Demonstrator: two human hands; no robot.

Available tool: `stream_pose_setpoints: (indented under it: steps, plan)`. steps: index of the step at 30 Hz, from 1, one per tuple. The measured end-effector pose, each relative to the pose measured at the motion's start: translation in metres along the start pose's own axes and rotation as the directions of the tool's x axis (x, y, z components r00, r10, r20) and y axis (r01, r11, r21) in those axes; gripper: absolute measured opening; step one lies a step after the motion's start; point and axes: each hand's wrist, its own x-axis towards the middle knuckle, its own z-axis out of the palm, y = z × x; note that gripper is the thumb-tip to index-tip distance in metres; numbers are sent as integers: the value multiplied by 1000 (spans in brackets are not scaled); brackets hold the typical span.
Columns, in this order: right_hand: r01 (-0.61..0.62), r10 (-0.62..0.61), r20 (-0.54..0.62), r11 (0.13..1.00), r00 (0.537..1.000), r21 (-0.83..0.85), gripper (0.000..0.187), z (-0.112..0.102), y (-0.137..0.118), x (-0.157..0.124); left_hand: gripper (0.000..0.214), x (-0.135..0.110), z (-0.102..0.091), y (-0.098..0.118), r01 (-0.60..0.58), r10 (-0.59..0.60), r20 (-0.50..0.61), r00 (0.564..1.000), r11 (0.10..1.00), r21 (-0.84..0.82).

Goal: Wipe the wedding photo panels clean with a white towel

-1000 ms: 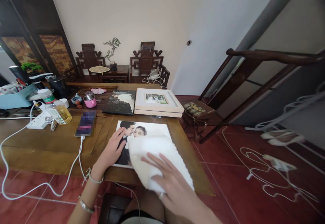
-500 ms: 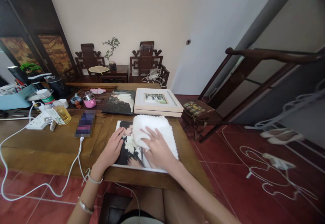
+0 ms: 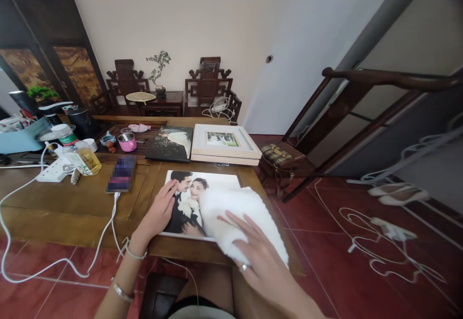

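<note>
A photo print (image 3: 191, 213) of a couple lies flat near the table's front edge. My left hand (image 3: 162, 209) rests on its left side, fingers stretched out and holding nothing. My right hand (image 3: 257, 254) grips a fluffy white cloth (image 3: 258, 203), with its fingers spread over the top and part of the fabric bunched under them. The cloth covers the lower right part of the print and hangs past its right side to the table edge.
Behind the print lie a dark photo panel (image 3: 171, 143) and stacked white frames (image 3: 226, 145). A charging phone (image 3: 121, 174), an oil bottle (image 3: 85, 160), a power strip (image 3: 54, 170) and a pink cup (image 3: 127, 142) are on the left. A wooden chair (image 3: 318, 116) stands right.
My right hand has drawn the cloth toward me and to the right, uncovering the second face and the upper right of the print. My left hand stays in place.
</note>
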Motion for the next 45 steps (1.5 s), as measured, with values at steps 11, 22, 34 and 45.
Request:
stream_pose_setpoints:
  steps: [11,22,34,45]
  plan:
    - [-132,132,5,989,991,-61,39,15,24,95,44,1,-3,2,30,-30,15,999,1000,3]
    - [62,-67,87,996,994,58,36,20,-35,28,44,1,-5,4,43,-43,14,999,999,18]
    - [9,-9,-9,1000,1000,-25,18,-3,68,50,44,6,1,-2,28,-28,10,1000,999,32]
    - [11,-17,-64,996,998,-84,24,6,55,49,45,16,2,-13,-5,4,19,1000,997,74]
